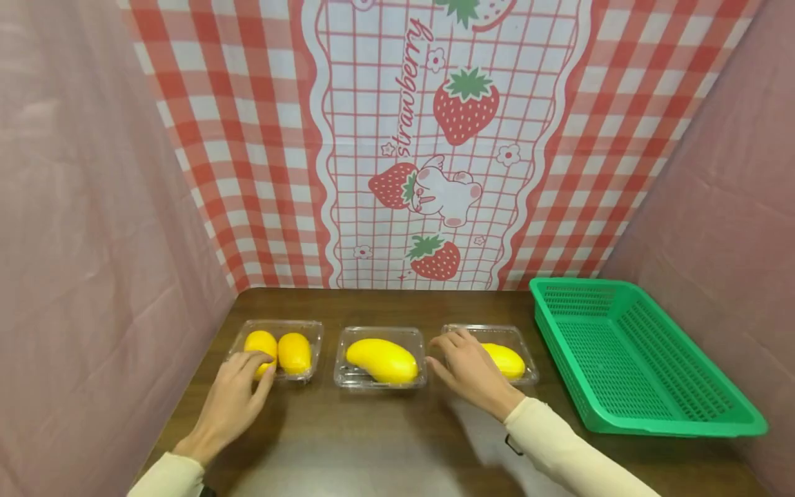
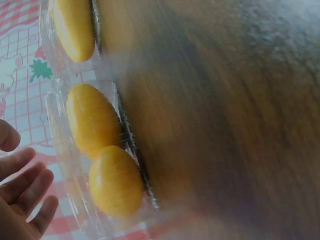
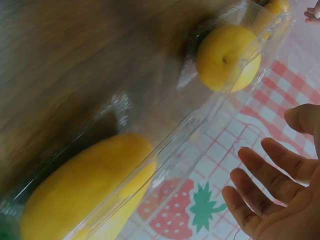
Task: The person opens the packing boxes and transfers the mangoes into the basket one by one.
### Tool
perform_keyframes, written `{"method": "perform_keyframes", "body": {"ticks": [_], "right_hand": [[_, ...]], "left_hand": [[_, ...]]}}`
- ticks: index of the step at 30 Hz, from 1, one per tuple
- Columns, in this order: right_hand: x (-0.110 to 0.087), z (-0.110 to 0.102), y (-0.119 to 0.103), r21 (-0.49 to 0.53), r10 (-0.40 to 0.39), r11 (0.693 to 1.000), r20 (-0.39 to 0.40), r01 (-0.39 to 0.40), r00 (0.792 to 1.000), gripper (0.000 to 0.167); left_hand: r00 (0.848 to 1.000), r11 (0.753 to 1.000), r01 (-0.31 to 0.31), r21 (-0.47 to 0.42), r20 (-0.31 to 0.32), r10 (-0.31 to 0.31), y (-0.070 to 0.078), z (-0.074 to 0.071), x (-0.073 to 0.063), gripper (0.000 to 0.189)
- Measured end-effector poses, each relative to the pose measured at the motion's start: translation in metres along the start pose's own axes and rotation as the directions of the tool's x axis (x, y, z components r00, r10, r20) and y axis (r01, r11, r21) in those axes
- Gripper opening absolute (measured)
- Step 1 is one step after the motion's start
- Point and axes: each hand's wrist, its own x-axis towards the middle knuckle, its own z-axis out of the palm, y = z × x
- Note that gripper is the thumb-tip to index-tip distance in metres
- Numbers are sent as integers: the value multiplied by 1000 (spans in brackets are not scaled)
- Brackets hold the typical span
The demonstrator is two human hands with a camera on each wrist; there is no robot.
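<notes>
Left hand (image 1: 239, 388) and right hand (image 1: 472, 369) hold nothing, fingers loose; the half-hidden rightmost mango (image 1: 506, 360) lies right of the latter, long axis seemingly parallel to the surface's (image 1: 335, 442) back edge.

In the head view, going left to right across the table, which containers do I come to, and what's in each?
Left clear box with two yellow fruits → middle clear box with one curved yellow fruit → right clear box with a partly hidden yellow fruit → empty green basket.
</notes>
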Motion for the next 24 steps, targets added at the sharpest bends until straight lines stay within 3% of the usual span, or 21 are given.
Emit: {"method": "perform_keyframes", "body": {"ticks": [3,8,15,24], "right_hand": [[9,6,-8,14,-5,1000,-16,5,1000,21],[27,13,-25,33,-26,999,22,25,999,18],[45,23,-47,37,-54,998,49,52,997,18],[62,41,-73,39,-132,991,55,130,990,19]], "left_hand": [[998,998,67,-11,-7,-67,-1,-1,-2,10],[985,984,173,-37,-4,-173,-2,-2,-10,6],[971,969,239,-58,-4,-240,-9,-4,-18,4],[922,921,388,-17,-4,-388,-21,-13,-23,7]]}}
